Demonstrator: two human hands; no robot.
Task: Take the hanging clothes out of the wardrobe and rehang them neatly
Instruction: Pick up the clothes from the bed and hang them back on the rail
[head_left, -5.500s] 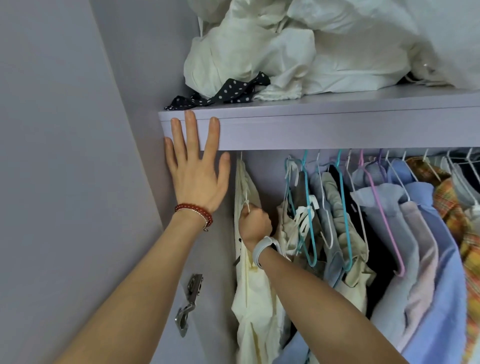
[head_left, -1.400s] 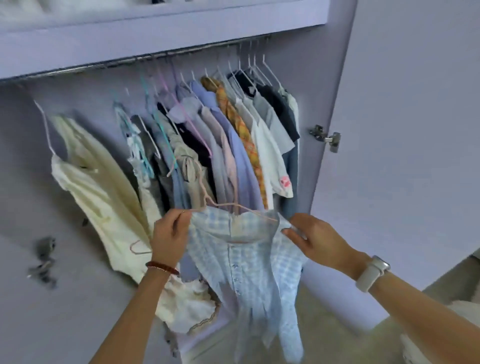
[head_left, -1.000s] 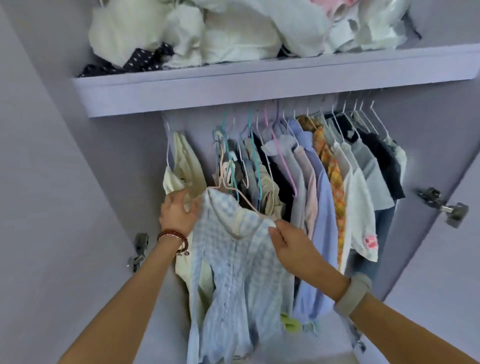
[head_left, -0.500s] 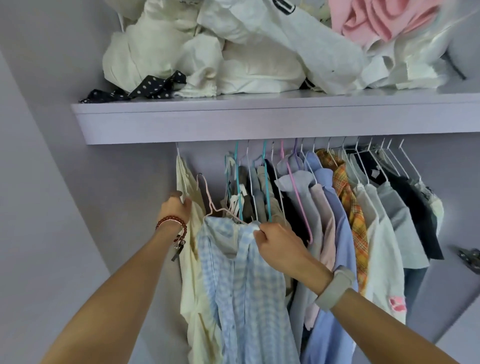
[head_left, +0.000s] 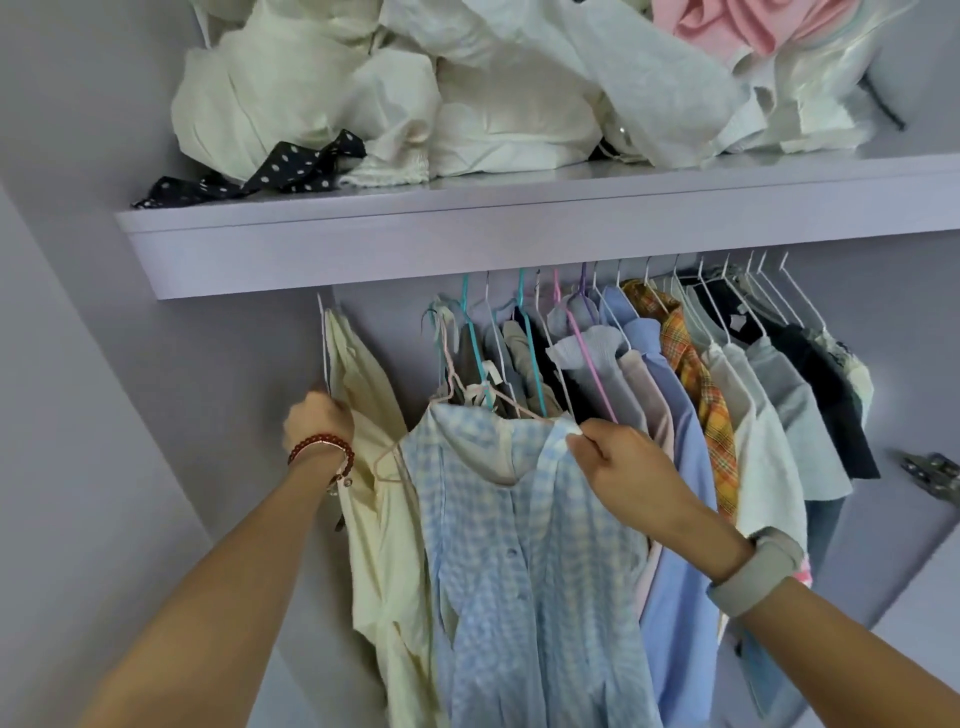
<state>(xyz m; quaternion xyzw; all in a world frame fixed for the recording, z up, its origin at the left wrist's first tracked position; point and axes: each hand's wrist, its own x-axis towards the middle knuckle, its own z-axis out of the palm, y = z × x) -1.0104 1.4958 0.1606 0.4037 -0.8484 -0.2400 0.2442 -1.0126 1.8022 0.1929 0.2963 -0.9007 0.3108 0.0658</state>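
A blue-and-white checked shirt (head_left: 524, 561) hangs on a pale pink hanger (head_left: 457, 387) in front of the rail. My right hand (head_left: 618, 467) pinches its right collar and shoulder. My left hand (head_left: 318, 423), with a red bead bracelet, grips the cream garment (head_left: 374, 467) at the far left, by its white hanger. To the right hang several more shirts (head_left: 675, 415) on coloured and white hangers. The hanging rail itself is hidden behind the shelf's front edge.
A lilac shelf (head_left: 519, 234) above the rail carries a heap of white and pink fabric (head_left: 493, 88) and a black dotted strip (head_left: 270, 169). The wardrobe's left wall (head_left: 78, 415) is close. A metal hinge (head_left: 932, 475) sits at the right.
The checked shirt has gone from held out below the rail up into the gap beside the cream garment. My left hand has shifted from the shirt's shoulder to the cream garment.
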